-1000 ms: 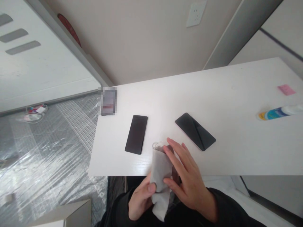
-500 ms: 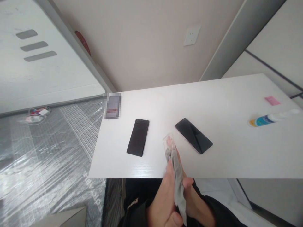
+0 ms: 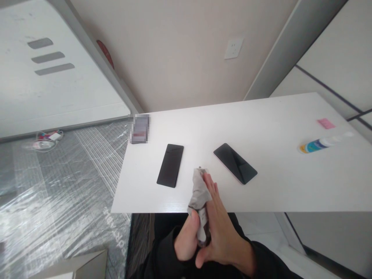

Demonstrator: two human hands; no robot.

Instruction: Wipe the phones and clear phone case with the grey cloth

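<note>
Head view: grey cloth [image 3: 198, 190] stands upright, pinched between both palms.
Left hand [image 3: 186, 240]: thumb clamps cloth.
Right hand [image 3: 222, 232]: flat against cloth.

Grey cloth [image 3: 198, 190] matt, soft; phones [image 3: 170, 165] glossy black; table [image 3: 279, 128] smooth white.

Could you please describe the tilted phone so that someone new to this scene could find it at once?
On the white table, two black phones lie screen-up near the front edge. The tilted phone is the right-hand one, just beyond the hands with the grey cloth. Unlike the left phone, it lies diagonally and shows a pale rim.
</note>
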